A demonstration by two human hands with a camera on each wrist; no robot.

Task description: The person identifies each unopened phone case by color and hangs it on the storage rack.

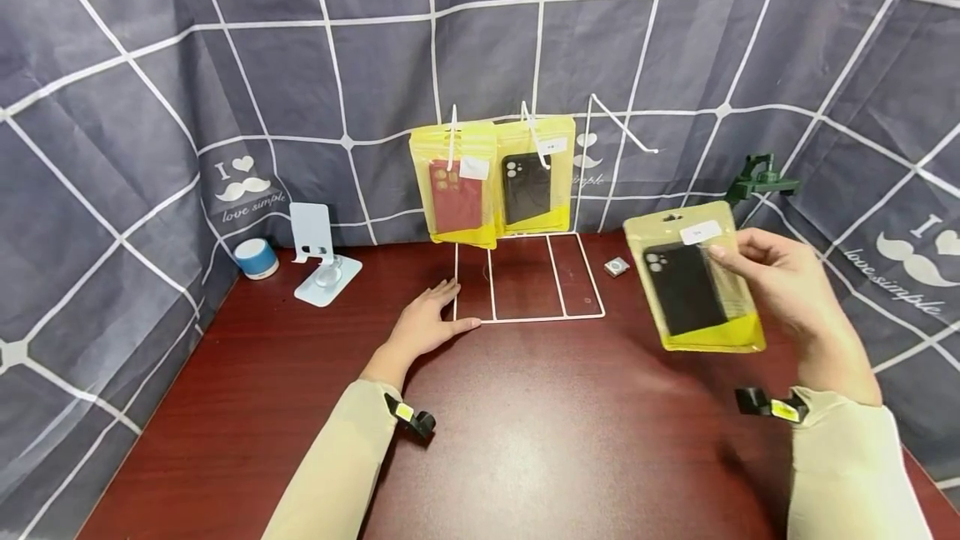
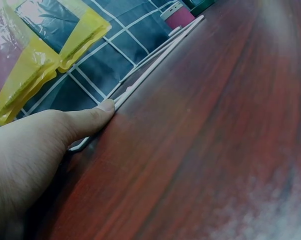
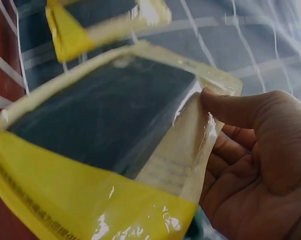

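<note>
My right hand [image 1: 787, 282] pinches the right edge of a yellow pouch [image 1: 742, 338] holding a black phone case [image 1: 686, 286]. The pouch is held up over the right of the table, its hang hole at the top. In the right wrist view the thumb [image 3: 235, 107] lies on the pouch front. My left hand [image 1: 427, 322] rests at the left front corner of a white wire rack's base [image 1: 543, 320], fingers straight. Two more yellow pouches hang on the rack's hooks: one with a red phone case [image 1: 457, 205], one with a black phone case [image 1: 527, 190]. The right hook [image 1: 626, 127] carries nothing.
At the back left stand a light blue phone stand [image 1: 313, 232] and a small blue-and-white cylinder [image 1: 257, 258]. A small square silver item [image 1: 617, 266] lies right of the rack. A green clamp-like object [image 1: 761, 182] is at the back right. Grey checked cloth [image 1: 262, 90] hangs behind the table [image 1: 525, 423].
</note>
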